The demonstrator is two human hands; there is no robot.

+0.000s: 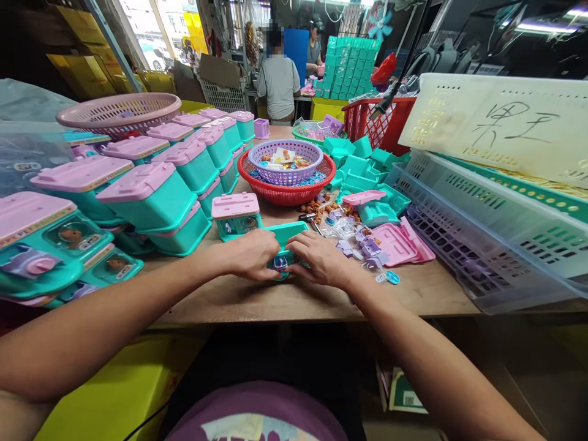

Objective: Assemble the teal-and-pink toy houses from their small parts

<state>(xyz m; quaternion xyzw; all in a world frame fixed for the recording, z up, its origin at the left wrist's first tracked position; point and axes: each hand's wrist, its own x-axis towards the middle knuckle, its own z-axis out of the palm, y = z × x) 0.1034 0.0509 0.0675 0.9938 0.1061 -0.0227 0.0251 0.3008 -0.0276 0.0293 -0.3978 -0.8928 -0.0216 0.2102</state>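
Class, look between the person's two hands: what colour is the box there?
The box is turquoise green, seen best in the head view.

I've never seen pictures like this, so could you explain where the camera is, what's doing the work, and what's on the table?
There's no machine here, just a person's bare hands. The single picture comes from a camera worn on their head, looking forward and down.

The left hand and right hand hold an open teal box between them, just above or on the wooden table; I can't tell which.

To the left stand stacked boxes with pink lids. Behind the hands, a purple basket sits inside a red basket. To the right lie loose pink panels, near a clear crate.
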